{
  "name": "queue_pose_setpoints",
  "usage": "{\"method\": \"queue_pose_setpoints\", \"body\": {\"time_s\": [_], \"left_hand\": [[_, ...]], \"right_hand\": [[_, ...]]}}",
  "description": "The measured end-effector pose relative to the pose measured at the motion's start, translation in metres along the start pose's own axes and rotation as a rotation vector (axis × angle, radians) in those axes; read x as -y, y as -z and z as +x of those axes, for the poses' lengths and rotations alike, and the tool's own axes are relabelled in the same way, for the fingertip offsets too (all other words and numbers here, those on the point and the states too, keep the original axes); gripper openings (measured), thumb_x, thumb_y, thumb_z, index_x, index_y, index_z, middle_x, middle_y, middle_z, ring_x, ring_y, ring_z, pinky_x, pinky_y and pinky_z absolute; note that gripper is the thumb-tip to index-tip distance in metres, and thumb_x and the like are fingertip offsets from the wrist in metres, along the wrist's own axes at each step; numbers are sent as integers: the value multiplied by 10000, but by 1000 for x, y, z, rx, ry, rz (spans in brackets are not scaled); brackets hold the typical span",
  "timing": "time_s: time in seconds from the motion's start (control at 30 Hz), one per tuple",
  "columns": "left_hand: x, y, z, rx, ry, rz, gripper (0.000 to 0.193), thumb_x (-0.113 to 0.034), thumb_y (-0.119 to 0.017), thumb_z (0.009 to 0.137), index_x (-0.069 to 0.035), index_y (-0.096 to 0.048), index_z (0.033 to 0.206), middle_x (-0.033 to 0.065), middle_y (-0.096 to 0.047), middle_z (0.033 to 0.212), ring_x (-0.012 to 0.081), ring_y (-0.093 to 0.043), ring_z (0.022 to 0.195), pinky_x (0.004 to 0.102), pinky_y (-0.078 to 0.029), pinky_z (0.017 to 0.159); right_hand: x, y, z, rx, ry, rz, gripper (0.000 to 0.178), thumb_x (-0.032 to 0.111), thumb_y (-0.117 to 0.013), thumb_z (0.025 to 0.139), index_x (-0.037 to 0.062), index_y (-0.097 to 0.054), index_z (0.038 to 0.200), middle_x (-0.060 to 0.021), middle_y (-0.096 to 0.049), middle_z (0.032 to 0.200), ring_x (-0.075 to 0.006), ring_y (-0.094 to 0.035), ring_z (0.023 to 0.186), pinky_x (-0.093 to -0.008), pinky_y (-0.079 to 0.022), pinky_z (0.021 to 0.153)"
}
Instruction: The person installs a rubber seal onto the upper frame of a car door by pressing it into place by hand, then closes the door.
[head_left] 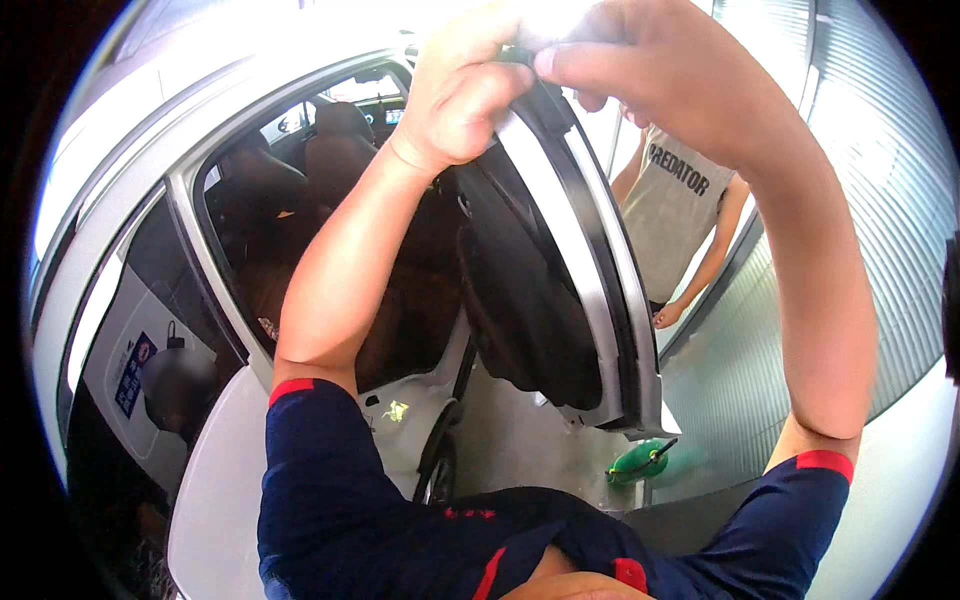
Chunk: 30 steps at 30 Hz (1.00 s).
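Both my arms are raised over the open rear door [560, 230] of a white car. My left hand [462, 95] is closed at the top of the door frame, its thumb pointing right. Close beside it, my right hand [650, 75] is closed too, with its thumb meeting the same spot from the other side. Glare and the fingers hide what they pinch there. Below my hands, the door's edge shows a bright metal strip and a black seal [600, 230], with a dark inner panel facing the cabin.
The white car body [215, 480] with dark seats [340, 150] is on the left. Behind the door stands a person in a grey sleeveless top [675, 210]. A corrugated wall [890, 210] runs along the right. A green bottle-like object [638, 462] lies on the floor.
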<state>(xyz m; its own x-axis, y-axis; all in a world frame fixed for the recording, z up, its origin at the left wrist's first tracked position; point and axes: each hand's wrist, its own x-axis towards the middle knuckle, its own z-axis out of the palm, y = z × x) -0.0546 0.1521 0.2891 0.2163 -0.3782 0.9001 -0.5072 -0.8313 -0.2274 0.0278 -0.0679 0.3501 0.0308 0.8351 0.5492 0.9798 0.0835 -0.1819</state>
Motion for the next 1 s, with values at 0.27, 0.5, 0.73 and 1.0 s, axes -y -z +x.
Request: {"method": "queue_pose_setpoints", "body": {"time_s": [0.27, 0.5, 0.73, 1.0], "left_hand": [[-4, 1, 0, 0, 67, 20, 340, -288, -519, 720, 0, -616, 873, 145, -617, 847, 308, -578, 830, 383, -447, 767], [-2, 0, 2, 7, 55, 0, 326, -291, -524, 716, -1, -596, 847, 134, -593, 823, 295, -564, 814, 378, -437, 748], [-7, -3, -2, -23, 167, -37, 297, -261, -526, 710, -10, -592, 853, 138, -583, 828, 302, -562, 792, 371, -442, 733], [3, 1, -3, -3, -3, 14, 288, -238, -516, 716, -8, -583, 877, 145, -579, 840, 317, -569, 812, 382, -441, 745]], "right_hand": [[9, -18, -14, -246, 89, -206, 432, 431, -618, 895, 28, -774, 870, -108, -707, 711, -222, -673, 713, -400, -492, 694], [11, -8, -1, -55, -153, -91, 388, 392, -656, 884, 24, -779, 896, -105, -718, 750, -191, -668, 729, -352, -492, 691], [9, 1, 2, 19, -155, -19, 387, 383, -668, 872, 11, -774, 889, -118, -710, 736, -193, -656, 708, -345, -497, 678], [14, -9, 0, -95, -85, -64, 365, 306, -651, 878, -45, -719, 802, -124, -623, 615, -164, -569, 585, -348, -461, 577]]}}
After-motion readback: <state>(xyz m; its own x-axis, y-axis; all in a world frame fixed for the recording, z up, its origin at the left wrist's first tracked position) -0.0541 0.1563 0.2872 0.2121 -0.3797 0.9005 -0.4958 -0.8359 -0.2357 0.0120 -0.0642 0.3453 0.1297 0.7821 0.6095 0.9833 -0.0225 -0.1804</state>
